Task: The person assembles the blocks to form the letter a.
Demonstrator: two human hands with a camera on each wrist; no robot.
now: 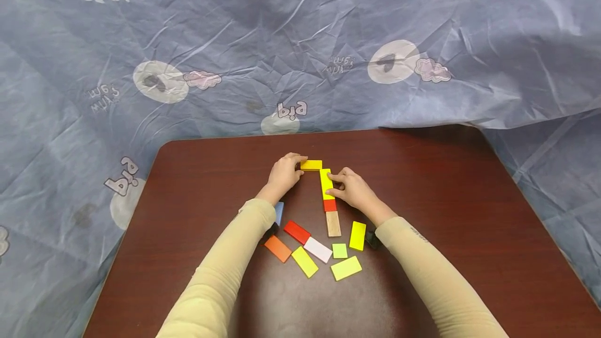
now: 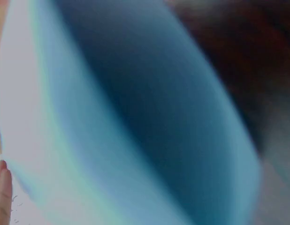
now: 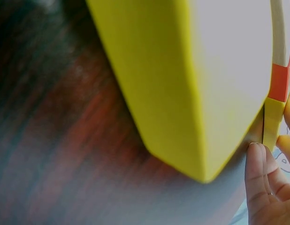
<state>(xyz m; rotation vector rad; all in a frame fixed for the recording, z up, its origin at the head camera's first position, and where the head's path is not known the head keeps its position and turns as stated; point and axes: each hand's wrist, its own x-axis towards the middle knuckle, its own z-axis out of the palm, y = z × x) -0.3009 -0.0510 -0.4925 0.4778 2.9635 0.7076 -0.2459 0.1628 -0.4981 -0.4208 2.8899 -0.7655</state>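
Note:
My left hand [image 1: 284,171] grips the left end of a yellow block [image 1: 312,165] lying crosswise at the far side of the table. With bent thumb and forefinger, my right hand [image 1: 354,189] holds a second yellow block [image 1: 326,184], which points toward me. A red block [image 1: 330,205] and a plain wooden block [image 1: 333,224] continue that line nearer me. In the right wrist view, fingers [image 3: 257,164] are beside the yellow block of the row. A blurred blue block [image 2: 135,112] covers most of the left wrist view; fingertips [image 2: 1,187] show at its left edge.
Nearer me on the brown table [image 1: 469,233] lie a red block [image 1: 297,232], a white block [image 1: 318,250], an orange block [image 1: 278,249], a small green block [image 1: 339,251] and several yellow blocks [image 1: 358,236]. My left sleeve partly hides a blue block [image 1: 279,213]. Patterned cloth [image 1: 235,40] hangs behind.

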